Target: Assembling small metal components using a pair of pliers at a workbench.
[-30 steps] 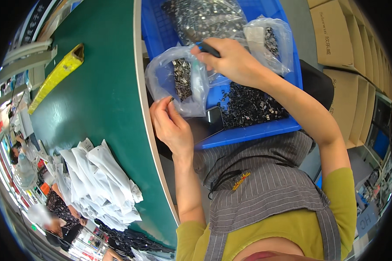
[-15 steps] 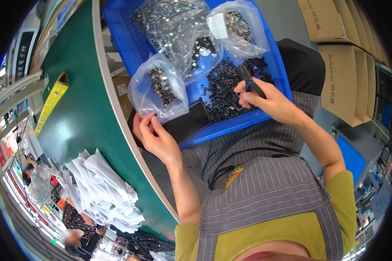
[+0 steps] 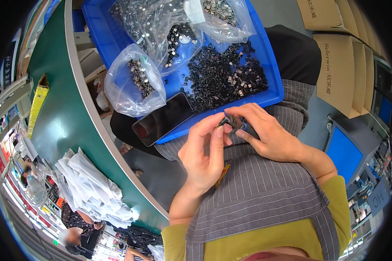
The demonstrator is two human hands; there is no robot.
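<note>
Above my lap, in front of the blue bin (image 3: 272, 56), my two hands meet. My left hand (image 3: 204, 150) pinches a small black part (image 3: 224, 122) between thumb and fingertips. The cutting pliers (image 3: 236, 122) are in my right hand (image 3: 270, 137), their dark head against that part and their handles mostly hidden by my fingers. Loose black parts (image 3: 209, 78), some with silvery metal pieces, cover the near right of the bin. A clear bag (image 3: 113, 82) of small metal pieces sits at the bin's left, beside a black phone (image 3: 163, 118) lying across the near left corner.
More clear bags of small parts fill the far half of the bin, including one bag (image 3: 244, 32) at right. To the left stands a green table (image 3: 61, 113) with a white pile (image 3: 89, 187) and a yellow bar (image 3: 39, 104). Cardboard boxes (image 3: 339, 74) stand right.
My left hand has left the bag and come right with the small black part. My right hand has brought the pliers back from over the bin to meet it. The view has shifted.
</note>
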